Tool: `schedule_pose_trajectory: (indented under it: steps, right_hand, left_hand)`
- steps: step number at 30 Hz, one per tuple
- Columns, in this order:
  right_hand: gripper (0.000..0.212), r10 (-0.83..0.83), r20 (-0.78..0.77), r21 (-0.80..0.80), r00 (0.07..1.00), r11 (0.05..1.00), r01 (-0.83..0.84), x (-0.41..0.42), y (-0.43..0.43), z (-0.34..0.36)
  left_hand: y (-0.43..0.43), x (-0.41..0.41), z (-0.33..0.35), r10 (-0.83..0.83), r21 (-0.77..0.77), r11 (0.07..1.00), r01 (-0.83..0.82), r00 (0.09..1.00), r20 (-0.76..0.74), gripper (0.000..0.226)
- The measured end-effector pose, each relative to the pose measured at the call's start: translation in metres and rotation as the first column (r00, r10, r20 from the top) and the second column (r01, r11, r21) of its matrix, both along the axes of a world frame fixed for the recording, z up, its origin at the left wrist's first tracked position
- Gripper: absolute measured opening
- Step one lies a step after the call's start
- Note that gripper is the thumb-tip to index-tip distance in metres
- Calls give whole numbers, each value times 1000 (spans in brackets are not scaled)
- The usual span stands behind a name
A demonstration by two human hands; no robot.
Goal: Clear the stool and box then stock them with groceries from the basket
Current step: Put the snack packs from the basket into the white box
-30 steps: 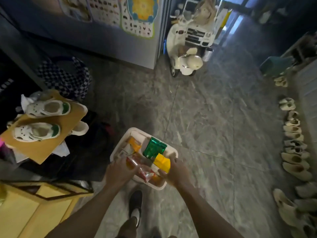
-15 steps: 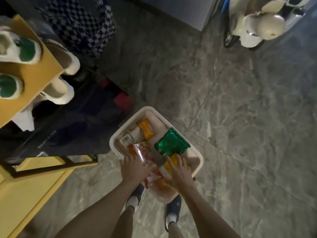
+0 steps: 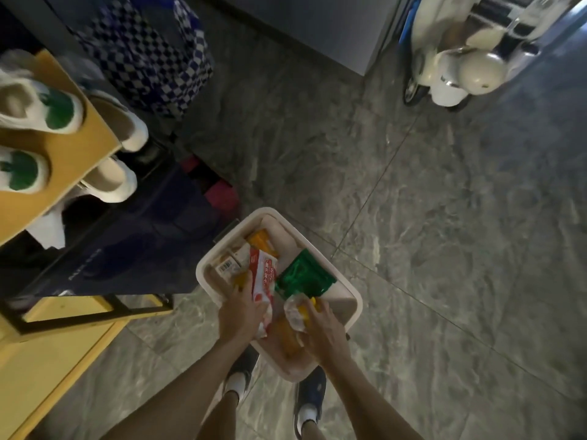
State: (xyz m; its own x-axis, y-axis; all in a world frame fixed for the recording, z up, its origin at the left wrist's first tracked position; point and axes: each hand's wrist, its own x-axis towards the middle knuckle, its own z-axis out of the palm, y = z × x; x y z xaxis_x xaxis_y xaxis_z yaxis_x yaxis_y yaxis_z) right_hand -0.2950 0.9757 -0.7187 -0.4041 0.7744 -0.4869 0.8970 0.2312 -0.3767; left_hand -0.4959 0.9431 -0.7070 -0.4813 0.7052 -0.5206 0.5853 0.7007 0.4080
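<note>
Looked straight down on a grey marbled floor (image 3: 428,249) laid in big slabs. Found a yellow stool (image 3: 47,360) with a dark frame in the lower left corner. Saw a dark bag (image 3: 143,249) slumped just beyond it, and a brown cardboard box (image 3: 63,160) higher up at the left edge. Noted a blue-and-white checked bag (image 3: 152,58) behind the box and a cream toy scooter (image 3: 451,71) well apart at the upper right. Found the cream basket (image 3: 355,300) low in the middle, just beside the dark bag and near the stool, full of groceries. Made out white shoes (image 3: 41,112) with green insoles on top of the box. Had both hands inside the basket. Gripped a red-and-white packet (image 3: 263,277) in the left hand (image 3: 241,315), thumb across its near end, fingers wrapped round its left edge, the packet tilted up over the other goods. Curled the right hand (image 3: 324,325) over a crinkled clear wrapper (image 3: 293,312), fingertips touching a yellow packet (image 3: 309,301). Saw a green packet (image 3: 301,277) just beyond the wrapper and an orange packet (image 3: 260,241) at the basket's far end.
</note>
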Motion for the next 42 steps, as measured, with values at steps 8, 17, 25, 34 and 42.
schedule_pose_trajectory:
  steps: [8, 17, 25, 34, 42]
  right_hand:
    - [63, -138, -159, 157, 978, 974, 163, -9, 46, 152]
    - [66, -21, -442, 364, 897, 909, 201, -42, 80, 338]
    - [80, 268, -565, 471, 781, 881, 38, -109, 62, 435]
    - [83, 521, -609, 527, 599, 829, -185, -239, -48, 469]
    - [89, 662, -575, 533, 481, 749, -393, -379, -225, 465]
  left_hand:
    - [23, -46, 140, 42, 339, 938, -75, 994, 105, 79]
    - [3, -84, 323, 89, 615, 774, -150, 988, 129, 83]
    - [-86, -117, 409, 295, 695, 645, -318, 942, 158, 74]
    - [-263, -180, 458, 509, 781, 481, -398, 852, 121, 70]
    - [-456, -253, 461, 696, 781, 377, -497, 709, 115, 71]
